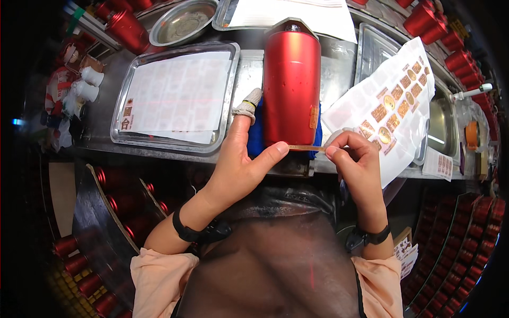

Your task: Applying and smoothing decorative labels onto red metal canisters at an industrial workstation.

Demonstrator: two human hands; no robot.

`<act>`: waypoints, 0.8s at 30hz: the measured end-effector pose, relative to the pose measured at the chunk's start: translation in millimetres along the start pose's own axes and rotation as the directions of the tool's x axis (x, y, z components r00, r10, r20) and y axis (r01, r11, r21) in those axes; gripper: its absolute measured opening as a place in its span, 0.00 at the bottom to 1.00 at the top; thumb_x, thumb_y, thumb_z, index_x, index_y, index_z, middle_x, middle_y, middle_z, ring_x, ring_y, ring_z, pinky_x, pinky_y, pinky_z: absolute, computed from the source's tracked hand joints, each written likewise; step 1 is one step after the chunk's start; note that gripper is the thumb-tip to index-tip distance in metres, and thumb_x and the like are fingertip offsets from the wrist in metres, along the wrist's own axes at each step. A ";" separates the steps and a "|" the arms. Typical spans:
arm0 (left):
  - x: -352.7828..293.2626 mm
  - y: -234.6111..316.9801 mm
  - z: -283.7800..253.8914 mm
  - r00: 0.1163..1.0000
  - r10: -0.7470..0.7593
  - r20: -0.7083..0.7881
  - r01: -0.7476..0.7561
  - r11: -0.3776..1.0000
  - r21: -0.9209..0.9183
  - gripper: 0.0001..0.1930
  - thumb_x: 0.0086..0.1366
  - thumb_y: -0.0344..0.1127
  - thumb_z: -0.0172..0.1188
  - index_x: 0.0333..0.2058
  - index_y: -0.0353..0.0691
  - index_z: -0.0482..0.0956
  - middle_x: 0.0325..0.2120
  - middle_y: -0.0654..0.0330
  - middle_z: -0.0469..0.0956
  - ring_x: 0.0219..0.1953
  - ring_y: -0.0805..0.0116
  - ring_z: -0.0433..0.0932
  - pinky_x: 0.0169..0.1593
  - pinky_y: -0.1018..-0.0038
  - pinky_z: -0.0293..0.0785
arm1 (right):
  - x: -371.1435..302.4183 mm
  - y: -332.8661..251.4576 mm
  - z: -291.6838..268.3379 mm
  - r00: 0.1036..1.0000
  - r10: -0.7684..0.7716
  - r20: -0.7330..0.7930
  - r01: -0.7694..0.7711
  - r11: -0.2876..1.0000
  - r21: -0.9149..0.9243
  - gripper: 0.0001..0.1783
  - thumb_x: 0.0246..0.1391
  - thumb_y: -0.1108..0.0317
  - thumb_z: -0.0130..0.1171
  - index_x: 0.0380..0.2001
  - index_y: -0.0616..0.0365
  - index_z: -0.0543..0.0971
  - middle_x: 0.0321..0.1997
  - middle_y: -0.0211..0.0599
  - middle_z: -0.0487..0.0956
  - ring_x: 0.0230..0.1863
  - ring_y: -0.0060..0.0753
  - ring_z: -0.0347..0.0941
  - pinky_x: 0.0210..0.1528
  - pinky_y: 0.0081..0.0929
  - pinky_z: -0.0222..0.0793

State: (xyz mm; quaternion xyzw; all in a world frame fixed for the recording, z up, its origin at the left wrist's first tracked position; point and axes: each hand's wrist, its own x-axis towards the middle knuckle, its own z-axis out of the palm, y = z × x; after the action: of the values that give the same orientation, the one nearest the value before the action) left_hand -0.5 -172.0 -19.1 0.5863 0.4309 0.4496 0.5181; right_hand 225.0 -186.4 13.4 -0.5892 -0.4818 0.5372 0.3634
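Observation:
A red metal cylinder (291, 79) lies lengthwise on a blue pad (256, 139) at the steel counter's near edge. My left hand (239, 155) steadies its left side, with a white fabric cot on the index fingertip and the thumb at the cylinder's near end. My right hand (355, 159) pinches a thin gold sticker strip (306, 148) held flat against that near end. One small gold label (314, 116) sits on the cylinder's right side.
A steel tray (122, 122) with used sticker backing sheets lies at left. A sheet of gold stickers (395, 103) rests at right over another tray. A round steel bowl (183, 22) stands behind. Several red cylinders fill racks on both sides.

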 end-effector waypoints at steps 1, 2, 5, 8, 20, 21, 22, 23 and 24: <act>-0.9 -1.2 -1.2 1.000 -0.003 0.003 0.003 1.000 0.000 0.44 0.62 0.33 0.65 0.69 0.25 0.48 0.65 0.45 0.58 0.69 0.60 0.56 0.70 0.67 0.50 | 0.0 0.4 0.2 1.000 0.009 -0.002 -0.009 1.000 -0.011 0.05 0.55 0.74 0.59 0.26 0.65 0.77 0.28 0.24 0.76 0.27 0.10 0.67 0.29 0.13 0.62; -2.0 -2.3 -2.7 0.999 -0.032 -0.006 0.032 0.999 -0.002 0.43 0.63 0.32 0.64 0.69 0.26 0.48 0.66 0.45 0.58 0.70 0.60 0.56 0.71 0.67 0.50 | 0.5 0.8 0.8 1.000 0.012 -0.003 -0.012 1.000 -0.010 0.05 0.55 0.74 0.59 0.26 0.65 0.77 0.28 0.24 0.76 0.27 0.10 0.67 0.29 0.13 0.62; -4.1 -1.4 -8.1 0.994 -0.105 -0.015 0.103 0.988 -0.112 0.42 0.64 0.31 0.63 0.70 0.28 0.49 0.67 0.45 0.57 0.71 0.59 0.55 0.71 0.67 0.50 | 1.0 1.9 1.0 1.000 -0.012 0.014 0.012 1.000 -0.007 0.05 0.55 0.74 0.59 0.26 0.64 0.77 0.28 0.24 0.76 0.26 0.09 0.66 0.28 0.13 0.61; -4.5 2.1 -14.8 0.986 -0.165 0.001 0.160 0.955 -0.252 0.41 0.64 0.30 0.62 0.70 0.29 0.49 0.68 0.45 0.56 0.72 0.58 0.54 0.71 0.67 0.50 | -0.5 3.2 1.4 1.000 0.016 0.014 -0.017 1.000 0.027 0.05 0.55 0.75 0.59 0.26 0.64 0.77 0.28 0.24 0.76 0.26 0.09 0.66 0.28 0.13 0.61; 0.7 -2.9 -2.8 1.000 -0.020 -0.011 0.019 0.999 -0.047 0.42 0.62 0.34 0.66 0.68 0.26 0.52 0.66 0.46 0.60 0.70 0.59 0.57 0.70 0.67 0.52 | 0.8 4.0 1.2 1.000 0.008 -0.011 -0.008 1.000 -0.006 0.05 0.54 0.74 0.59 0.26 0.64 0.77 0.27 0.24 0.75 0.26 0.09 0.65 0.28 0.13 0.61; 1.1 -4.0 -2.9 1.000 -0.018 -0.006 0.018 0.999 -0.038 0.42 0.62 0.34 0.66 0.68 0.26 0.52 0.66 0.46 0.60 0.70 0.59 0.57 0.70 0.67 0.52 | 2.2 5.6 1.3 1.000 -0.004 -0.012 0.004 1.000 -0.013 0.05 0.54 0.73 0.60 0.26 0.64 0.77 0.27 0.24 0.75 0.26 0.09 0.65 0.28 0.13 0.60; 1.4 -4.5 -3.2 1.000 -0.016 0.000 0.016 0.999 -0.029 0.43 0.62 0.35 0.66 0.69 0.26 0.52 0.66 0.46 0.59 0.70 0.59 0.57 0.70 0.68 0.52 | 2.9 7.4 1.5 1.000 -0.017 -0.012 0.017 1.000 -0.019 0.06 0.54 0.73 0.60 0.26 0.64 0.77 0.27 0.24 0.75 0.26 0.09 0.66 0.28 0.13 0.60; 0.2 -3.9 -3.3 1.000 -0.014 0.002 0.014 1.000 -0.027 0.43 0.62 0.35 0.66 0.69 0.26 0.52 0.66 0.46 0.59 0.70 0.59 0.57 0.70 0.68 0.52 | 3.0 9.6 1.6 1.000 -0.019 -0.014 0.019 1.000 -0.017 0.06 0.54 0.73 0.60 0.26 0.64 0.77 0.27 0.24 0.75 0.26 0.09 0.66 0.28 0.13 0.60; -0.9 -2.8 -3.6 1.000 -0.013 0.005 0.013 0.999 0.049 0.42 0.63 0.34 0.65 0.69 0.27 0.51 0.68 0.46 0.57 0.71 0.58 0.54 0.71 0.67 0.49 | 3.9 11.7 1.3 1.000 -0.025 -0.011 0.025 1.000 0.000 0.06 0.54 0.73 0.60 0.26 0.64 0.77 0.27 0.24 0.76 0.26 0.09 0.66 0.28 0.13 0.60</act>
State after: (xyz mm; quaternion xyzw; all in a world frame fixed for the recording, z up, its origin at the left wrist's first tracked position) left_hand -4.2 -171.9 -21.8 0.5973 0.4441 0.4338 0.5077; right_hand 225.7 -186.0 1.0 -0.5861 -0.4871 0.5293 0.3729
